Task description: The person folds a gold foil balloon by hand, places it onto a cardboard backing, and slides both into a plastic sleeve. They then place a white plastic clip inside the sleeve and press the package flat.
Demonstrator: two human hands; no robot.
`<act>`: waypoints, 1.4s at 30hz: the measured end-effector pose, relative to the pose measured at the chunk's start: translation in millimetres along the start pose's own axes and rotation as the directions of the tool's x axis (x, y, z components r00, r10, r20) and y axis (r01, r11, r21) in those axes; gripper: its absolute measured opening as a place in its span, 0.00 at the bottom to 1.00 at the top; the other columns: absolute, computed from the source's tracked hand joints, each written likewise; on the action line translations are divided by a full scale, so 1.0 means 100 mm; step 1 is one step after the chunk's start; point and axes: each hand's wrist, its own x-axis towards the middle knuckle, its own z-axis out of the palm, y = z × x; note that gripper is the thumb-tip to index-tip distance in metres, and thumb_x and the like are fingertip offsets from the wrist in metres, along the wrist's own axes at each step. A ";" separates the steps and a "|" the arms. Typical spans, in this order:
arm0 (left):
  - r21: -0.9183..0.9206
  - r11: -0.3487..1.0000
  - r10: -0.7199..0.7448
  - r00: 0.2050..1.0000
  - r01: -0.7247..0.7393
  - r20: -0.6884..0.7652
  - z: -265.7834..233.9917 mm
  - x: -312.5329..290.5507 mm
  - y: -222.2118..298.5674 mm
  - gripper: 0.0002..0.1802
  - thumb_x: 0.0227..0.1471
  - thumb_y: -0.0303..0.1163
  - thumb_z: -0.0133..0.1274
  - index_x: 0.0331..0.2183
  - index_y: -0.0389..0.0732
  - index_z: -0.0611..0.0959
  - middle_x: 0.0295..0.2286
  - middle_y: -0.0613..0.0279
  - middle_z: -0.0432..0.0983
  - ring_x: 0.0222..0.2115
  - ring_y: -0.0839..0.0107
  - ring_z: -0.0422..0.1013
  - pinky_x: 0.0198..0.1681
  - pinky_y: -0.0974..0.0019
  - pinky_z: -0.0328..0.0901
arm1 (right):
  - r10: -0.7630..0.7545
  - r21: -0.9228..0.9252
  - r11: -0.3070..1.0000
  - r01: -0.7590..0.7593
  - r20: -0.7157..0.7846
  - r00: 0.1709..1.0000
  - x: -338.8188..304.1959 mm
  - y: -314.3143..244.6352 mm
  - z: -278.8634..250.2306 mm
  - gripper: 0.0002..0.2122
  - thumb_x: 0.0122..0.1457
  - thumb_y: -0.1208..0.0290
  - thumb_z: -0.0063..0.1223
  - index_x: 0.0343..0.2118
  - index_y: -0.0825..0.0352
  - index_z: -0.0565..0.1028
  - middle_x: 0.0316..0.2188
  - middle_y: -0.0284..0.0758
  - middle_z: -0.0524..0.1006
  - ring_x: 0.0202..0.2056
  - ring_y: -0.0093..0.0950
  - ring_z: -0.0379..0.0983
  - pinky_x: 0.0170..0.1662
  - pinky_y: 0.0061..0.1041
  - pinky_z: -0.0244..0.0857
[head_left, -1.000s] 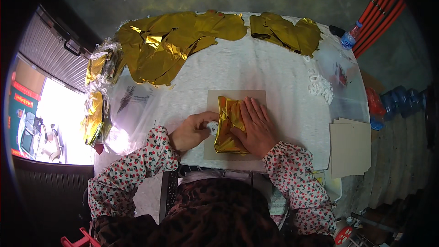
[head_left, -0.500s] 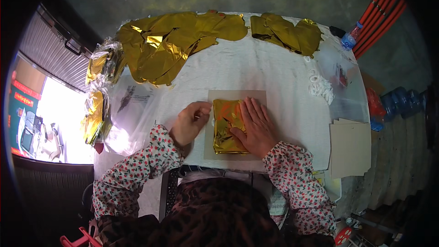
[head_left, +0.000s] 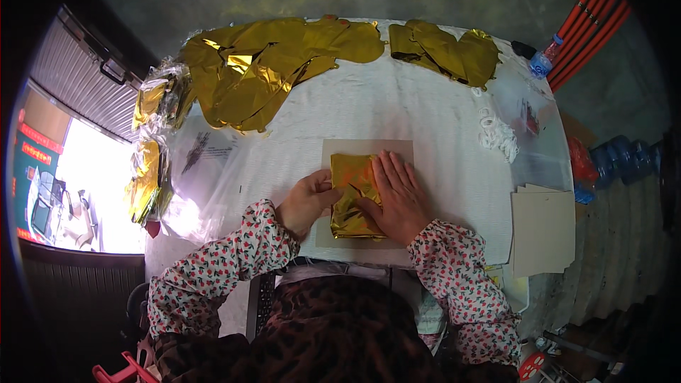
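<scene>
A folded gold foil balloon (head_left: 347, 223) lies as a flat rectangular packet on a sheet of grey-brown cardboard (head_left: 369, 147), in front of me at the near side of the table. My right hand (head_left: 403, 198) rests flat across the packet's right half, fingers stretched out and pointing away from me. At the packet's left edge, my left hand (head_left: 306, 202) has its fingers curled, with thumb and fingertips closed on the foil's border. The fingertips beneath the edge are partly hidden.
Flat gold foil balloons (head_left: 248, 85) spread along the far left, with another folded foil piece (head_left: 443, 53) at the far right. Clear-wrapped foil packs (head_left: 150, 170) line the left edge. White string (head_left: 496, 135), a plastic bottle (head_left: 545, 58) and stacked cardboard sheets (head_left: 543, 230) are on the right.
My left hand has moved right and slightly down, from beside the packet onto its left edge. My right hand and the packet have stayed in place.
</scene>
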 end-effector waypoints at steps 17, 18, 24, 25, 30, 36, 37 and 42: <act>-0.084 0.991 -0.100 0.993 0.105 0.062 -0.13 -0.03 0.10 0.19 0.54 0.20 0.49 0.50 0.34 0.73 0.44 0.58 0.74 0.42 0.73 0.72 0.46 0.69 0.68 | -0.002 -0.004 1.000 0.002 -0.012 1.000 0.00 0.01 0.02 0.36 0.59 0.49 0.45 0.61 0.74 0.52 0.63 0.47 0.52 0.65 0.42 0.44 0.66 0.40 0.37; 0.020 0.999 0.032 0.999 -0.033 0.042 -0.19 -0.05 0.05 0.21 0.54 0.22 0.50 0.51 0.34 0.72 0.45 0.57 0.74 0.43 0.70 0.72 0.46 0.68 0.68 | -0.006 -0.002 1.000 0.006 -0.009 1.000 0.00 0.01 0.02 0.36 0.59 0.49 0.45 0.61 0.74 0.52 0.63 0.48 0.52 0.65 0.42 0.44 0.66 0.40 0.37; 0.783 0.317 0.521 0.788 -0.535 0.328 -0.19 -0.13 0.18 0.34 0.51 0.34 0.57 0.56 0.35 0.64 0.52 0.44 0.65 0.54 0.50 0.62 0.57 0.57 0.58 | 0.007 -0.004 1.000 -0.007 0.022 1.000 0.01 0.01 -0.02 0.36 0.59 0.49 0.44 0.61 0.74 0.53 0.63 0.48 0.52 0.65 0.43 0.45 0.66 0.41 0.38; 0.816 0.144 0.461 0.767 -0.560 0.446 -0.13 -0.12 0.19 0.38 0.49 0.39 0.58 0.57 0.33 0.63 0.55 0.43 0.60 0.57 0.50 0.57 0.59 0.56 0.55 | 0.009 -0.007 1.000 -0.009 0.022 1.000 0.00 0.01 -0.01 0.36 0.59 0.49 0.44 0.61 0.74 0.53 0.63 0.48 0.52 0.65 0.43 0.45 0.66 0.41 0.38; 0.853 -0.120 0.281 0.806 -0.508 0.520 -0.21 -0.06 0.08 0.56 0.39 0.55 0.62 0.59 0.30 0.57 0.61 0.43 0.49 0.63 0.49 0.43 0.64 0.55 0.46 | -0.005 0.002 1.000 0.005 0.006 1.000 0.02 -0.01 0.00 0.36 0.60 0.48 0.43 0.61 0.74 0.52 0.63 0.49 0.52 0.65 0.43 0.45 0.65 0.41 0.38; 0.868 -0.201 0.226 0.840 -0.455 0.493 -0.23 -0.03 0.01 0.60 0.40 0.64 0.56 0.60 0.31 0.54 0.62 0.44 0.44 0.64 0.53 0.41 0.65 0.56 0.42 | 0.003 -0.016 1.000 -0.003 0.023 1.000 -0.01 0.02 0.01 0.37 0.60 0.47 0.42 0.62 0.74 0.51 0.63 0.49 0.51 0.65 0.43 0.44 0.66 0.41 0.36; 0.869 -0.198 0.224 0.842 -0.454 0.490 -0.23 -0.03 0.01 0.60 0.39 0.64 0.57 0.61 0.32 0.54 0.62 0.45 0.44 0.64 0.54 0.40 0.65 0.56 0.41 | 0.007 -0.017 1.000 -0.006 0.027 1.000 -0.01 0.02 0.02 0.37 0.60 0.47 0.42 0.62 0.74 0.51 0.63 0.49 0.51 0.65 0.43 0.44 0.66 0.41 0.36; 0.878 -0.159 0.201 0.856 -0.452 0.477 -0.25 -0.05 0.04 0.65 0.33 0.62 0.63 0.61 0.32 0.51 0.62 0.43 0.44 0.64 0.51 0.40 0.64 0.54 0.42 | 0.013 -0.012 1.000 -0.012 0.047 0.999 0.01 0.00 0.01 0.37 0.60 0.47 0.42 0.62 0.74 0.51 0.63 0.49 0.50 0.66 0.42 0.42 0.66 0.41 0.35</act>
